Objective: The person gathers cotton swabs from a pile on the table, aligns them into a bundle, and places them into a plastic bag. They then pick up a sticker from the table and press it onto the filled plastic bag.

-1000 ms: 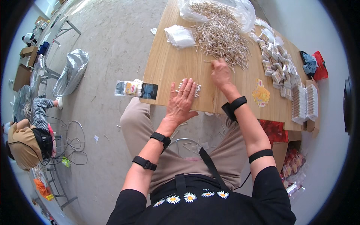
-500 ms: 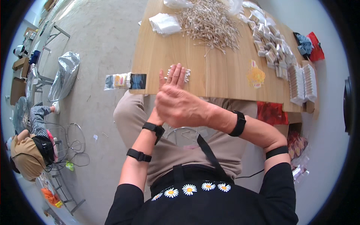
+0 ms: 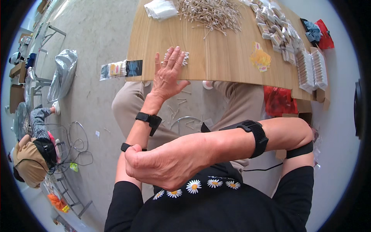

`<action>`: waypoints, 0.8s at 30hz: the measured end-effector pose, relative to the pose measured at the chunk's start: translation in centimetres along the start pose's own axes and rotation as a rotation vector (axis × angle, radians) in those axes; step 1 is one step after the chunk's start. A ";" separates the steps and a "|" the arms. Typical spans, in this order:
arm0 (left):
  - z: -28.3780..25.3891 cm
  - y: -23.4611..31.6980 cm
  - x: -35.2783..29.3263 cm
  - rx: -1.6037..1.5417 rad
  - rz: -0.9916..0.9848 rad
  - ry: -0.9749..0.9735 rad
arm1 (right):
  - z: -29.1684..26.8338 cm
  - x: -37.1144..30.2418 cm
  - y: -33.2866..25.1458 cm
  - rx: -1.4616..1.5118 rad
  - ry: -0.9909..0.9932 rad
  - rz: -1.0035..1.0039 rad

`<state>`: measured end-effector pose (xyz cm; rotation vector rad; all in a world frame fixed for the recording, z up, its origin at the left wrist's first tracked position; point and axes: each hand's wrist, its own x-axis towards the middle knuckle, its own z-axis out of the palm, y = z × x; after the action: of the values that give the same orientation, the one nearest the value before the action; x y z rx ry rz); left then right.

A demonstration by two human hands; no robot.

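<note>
My left hand [image 3: 167, 75] lies palm down at the near edge of the wooden table, fingers stretched out and thumb spread to the right. Its fingertips rest over a small bunch of cotton swabs [image 3: 186, 58], whose white tips show on either side of the fingers. Close to my chest, my right hand [image 3: 164, 162] is curled closed above my left forearm, near the black strap there. Its fingertips and anything inside them are hidden. Left of my left hand, a clear pack of cotton swabs [image 3: 118, 69] with a dark strip hangs over the table's left edge.
A big heap of loose cotton swabs [image 3: 212, 14] covers the far table [image 3: 216, 54], beside white bags [image 3: 161, 9]. Filled packs [image 3: 276, 31] pile up at right, near upright rows of packs [image 3: 305, 71]. Yellow cards [image 3: 260, 58] lie nearer. A co-worker [image 3: 33, 154] is at far left.
My right hand has drawn back from my left wrist toward my chest, over the left forearm. My left hand stays on the swabs, its thumb now visible. The view has shifted.
</note>
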<state>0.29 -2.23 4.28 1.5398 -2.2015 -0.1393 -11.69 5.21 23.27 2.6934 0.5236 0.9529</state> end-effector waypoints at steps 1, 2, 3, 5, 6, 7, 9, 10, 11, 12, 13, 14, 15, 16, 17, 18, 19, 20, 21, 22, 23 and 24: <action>-0.6 0.3 0.1 0.000 0.016 0.040 | -0.1 0.0 -0.1 0.014 -0.018 -0.013; -1.2 0.6 0.0 -0.002 0.012 0.036 | -0.1 0.0 -0.2 0.019 -0.017 -0.010; -2.0 1.0 -0.2 -0.168 0.013 0.042 | -0.1 0.0 -0.2 0.002 -0.015 -0.021; -4.5 2.1 -0.4 -0.330 0.010 0.044 | 0.0 -0.1 -0.3 -0.012 -0.006 -0.029; -6.1 2.9 -0.6 -0.932 -0.147 -0.079 | 0.0 -0.2 -0.4 0.029 -0.015 -0.024; -7.9 3.9 -0.7 -1.528 -0.309 -0.205 | -0.1 -0.2 -0.4 0.069 -0.022 -0.021; -10.8 5.2 -0.8 -1.656 -0.227 -0.238 | 0.5 -0.5 -0.8 0.152 0.021 0.010; -11.5 5.6 -1.2 -1.845 -0.106 -0.350 | 0.8 -0.5 -0.8 0.237 0.065 0.034; -12.1 5.9 -1.7 -2.027 0.025 -0.466 | 0.9 -0.5 -0.9 0.240 0.068 0.032; -12.6 6.3 -2.2 -2.026 0.023 -0.464 | 0.8 -0.6 -0.9 0.299 0.043 0.056; -12.9 6.8 -2.5 -2.052 0.012 -0.507 | 0.6 -0.7 -0.9 0.354 0.015 0.082; -13.1 7.0 -2.7 -2.078 0.002 -0.552 | 0.5 -0.8 -1.0 0.351 0.013 0.082; -12.9 7.0 -2.7 -2.078 0.006 -0.555 | 0.5 -1.0 -1.1 0.398 0.007 0.105; -12.7 6.7 -3.0 -2.017 0.078 -0.510 | 0.6 -1.2 -1.3 0.447 0.008 0.120; -12.6 6.5 -3.2 -1.954 0.148 -0.466 | 0.8 -1.3 -1.6 0.496 0.009 0.134; -12.6 6.6 -3.5 -1.953 0.151 -0.427 | 1.0 -1.5 -1.8 0.545 0.009 0.147; -12.6 6.4 -3.7 -1.947 0.152 -0.423 | 1.4 -1.7 -2.1 0.593 0.007 0.163; -12.6 6.3 -4.0 -1.971 0.117 -0.447 | 1.8 -1.9 -2.3 0.641 0.005 0.177; -12.7 6.1 -4.1 -1.994 0.081 -0.471 | 2.6 -2.2 -2.6 0.641 0.008 0.169; -13.4 6.3 -3.9 -1.960 0.020 -0.528 | 2.3 -1.4 -1.6 0.586 0.032 0.163; -13.8 6.9 -3.7 -1.952 0.030 -0.524 | 2.2 -1.2 -1.3 0.532 0.056 0.154; -14.0 7.8 -3.4 -1.928 0.032 -0.475 | 2.8 -2.3 -2.6 0.525 0.055 0.144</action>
<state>0.25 6.12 18.36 0.2551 -1.1218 -1.9700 -12.22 6.33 18.93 3.2141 0.6793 1.0483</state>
